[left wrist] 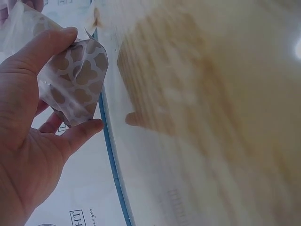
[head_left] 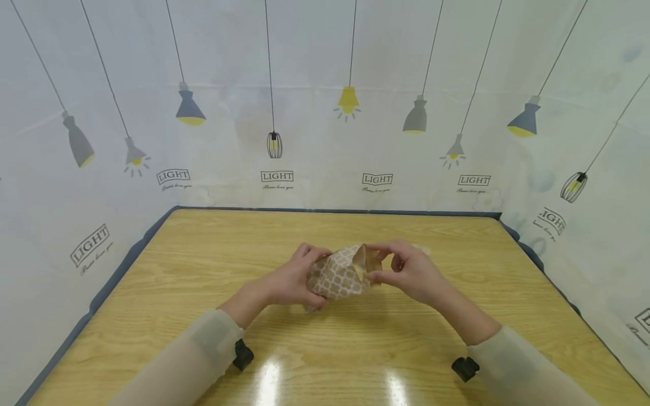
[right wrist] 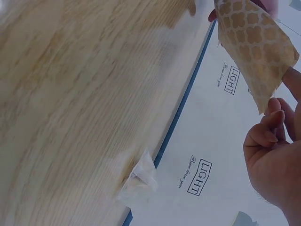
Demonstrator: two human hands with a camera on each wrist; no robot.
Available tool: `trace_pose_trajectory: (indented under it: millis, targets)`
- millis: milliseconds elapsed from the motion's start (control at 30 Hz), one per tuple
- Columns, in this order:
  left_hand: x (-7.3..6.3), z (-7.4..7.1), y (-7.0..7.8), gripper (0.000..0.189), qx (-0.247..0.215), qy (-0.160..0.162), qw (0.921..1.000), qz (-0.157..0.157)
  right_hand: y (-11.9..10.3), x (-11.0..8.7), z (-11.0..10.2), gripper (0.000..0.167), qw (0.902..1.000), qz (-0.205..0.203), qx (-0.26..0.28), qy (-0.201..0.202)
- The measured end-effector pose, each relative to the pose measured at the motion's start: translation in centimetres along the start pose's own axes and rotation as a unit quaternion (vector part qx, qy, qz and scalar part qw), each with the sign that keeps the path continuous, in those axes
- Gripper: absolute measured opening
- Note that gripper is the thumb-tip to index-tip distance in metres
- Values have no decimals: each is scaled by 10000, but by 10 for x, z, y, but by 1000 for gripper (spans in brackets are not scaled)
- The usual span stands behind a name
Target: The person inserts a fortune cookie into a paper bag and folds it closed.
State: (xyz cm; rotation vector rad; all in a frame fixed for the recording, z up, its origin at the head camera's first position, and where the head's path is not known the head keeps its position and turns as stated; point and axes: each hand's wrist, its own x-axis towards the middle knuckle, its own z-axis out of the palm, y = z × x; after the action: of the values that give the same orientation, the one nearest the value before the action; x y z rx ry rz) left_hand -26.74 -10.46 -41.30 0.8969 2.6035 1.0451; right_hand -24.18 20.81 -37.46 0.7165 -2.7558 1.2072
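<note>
A brown paper bag (head_left: 339, 274) with a white lattice pattern is held on its side over the table. Its mouth faces right and shows a plain brown inside. My left hand (head_left: 296, 277) grips the bag's left end, thumb on the near side and fingers over the far side. In the left wrist view, thumb and fingers of the left hand (left wrist: 37, 108) spread around the patterned bag (left wrist: 77, 77). At the mouth, my right hand (head_left: 413, 270) pinches the paper edge between thumb and fingers. The right wrist view shows the right hand (right wrist: 277, 146) at the bag's (right wrist: 254, 42) pointed corner.
A small, pale translucent packet (right wrist: 138, 181) lies on the wooden table (head_left: 203, 242), beyond my right hand. A white sheet printed with lamps (head_left: 315, 113) stands along the table's back and sides. Dark blue edging (head_left: 325, 211) runs along the table's far edge.
</note>
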Motion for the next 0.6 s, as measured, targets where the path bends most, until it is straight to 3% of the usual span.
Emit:
trace_pose_trajectory:
  millis: [233,600]
  targets:
    - [0,0,-1,107,-14,21,10000,13,-1,1,1,49,9999,-36,-133,4]
    - [-1,-1,1,103,-73,4,10000,25,-2,4,6,50,9994,288,-50,-177]
